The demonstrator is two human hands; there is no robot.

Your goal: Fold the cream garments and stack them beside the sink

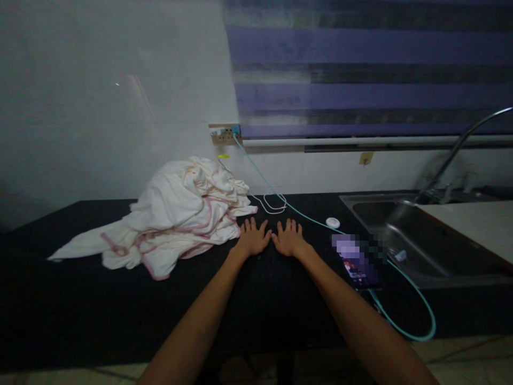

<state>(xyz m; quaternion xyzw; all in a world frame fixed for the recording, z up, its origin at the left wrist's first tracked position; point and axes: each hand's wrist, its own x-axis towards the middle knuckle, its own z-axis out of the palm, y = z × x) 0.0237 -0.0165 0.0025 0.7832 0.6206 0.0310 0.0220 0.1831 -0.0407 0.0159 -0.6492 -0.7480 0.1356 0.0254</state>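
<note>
My left hand (253, 237) and my right hand (288, 237) lie flat, palms down, side by side on the black countertop (80, 299), thumbs almost touching. Both hold nothing and their fingers are spread. A heap of white cloth with pink edging (176, 214) lies just left of my left hand, its near edge close to my fingers. A phone (357, 263) with a lit screen lies to the right of my right hand, plugged into a teal cable (412, 291).
A steel sink (404, 235) with a curved tap (460, 144) sits at the right. A wall socket (225, 136) holds the teal cable; a white cable (272, 204) and small white disc (332, 222) lie beyond my hands. Striped blinds cover the window.
</note>
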